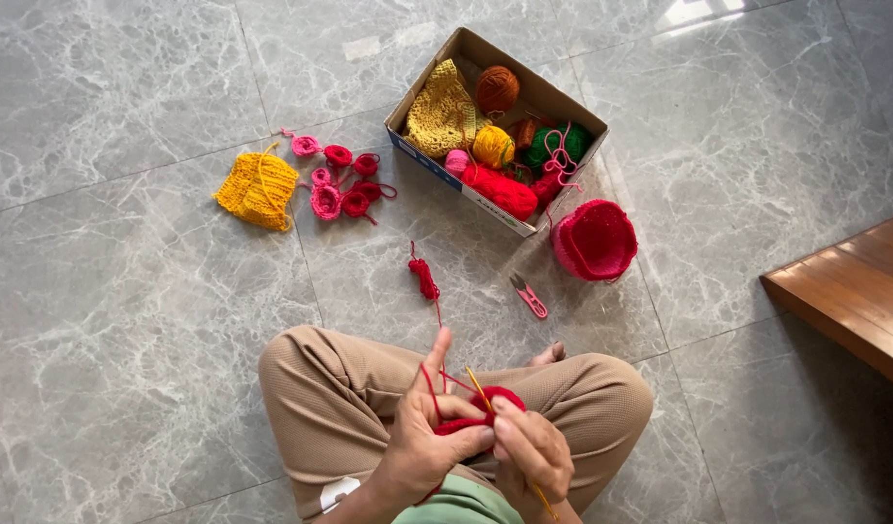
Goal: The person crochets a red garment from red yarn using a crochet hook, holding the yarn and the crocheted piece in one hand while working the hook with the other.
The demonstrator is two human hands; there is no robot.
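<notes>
Sitting cross-legged on a grey marble-patterned floor (pixel 126 320), the person works a small red crochet piece (pixel 480 412) held over the lap, between both hands. The left hand (pixel 427 437) pinches the piece's left edge between thumb and curled fingers, its index finger (pixel 438 347) raised straight with red yarn (pixel 429 383) running over it. The right hand (pixel 532 451) is closed around a yellow crochet hook (pixel 480 390). The hook's long axis runs diagonally: its tip points up and left, above the piece and toward the raised index finger, while its tail shows below the right hand. The piece touches both hands; the right hand's fingertips press it from the right.

Ahead of the knees lie a small red yarn bundle (pixel 425 278) and pink snips (pixel 530 296), well apart from both hands. Farther off stand a cardboard box (pixel 437 167) of yarn balls, a pink crocheted basket (pixel 595 240) just beside it, a yellow knitted piece (pixel 259 189) and several small red and pink crocheted rounds (pixel 341 180). A wooden surface (pixel 854 291) shows at right.
</notes>
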